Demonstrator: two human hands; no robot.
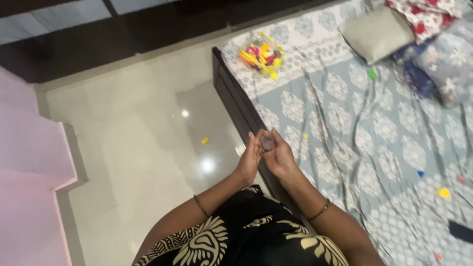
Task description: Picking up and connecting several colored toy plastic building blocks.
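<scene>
Both hands (pixel 266 155) pinch small round translucent piece (pixel 267 143).

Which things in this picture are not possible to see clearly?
- Small greyish object, head view: too small and half covered by the fingers of the right hand and left hand.
- Clear bag of toys: contents blurred.
- Dark flat item: cut off by the right edge.
- Small coloured pieces on the bedsheet: too small.
</scene>
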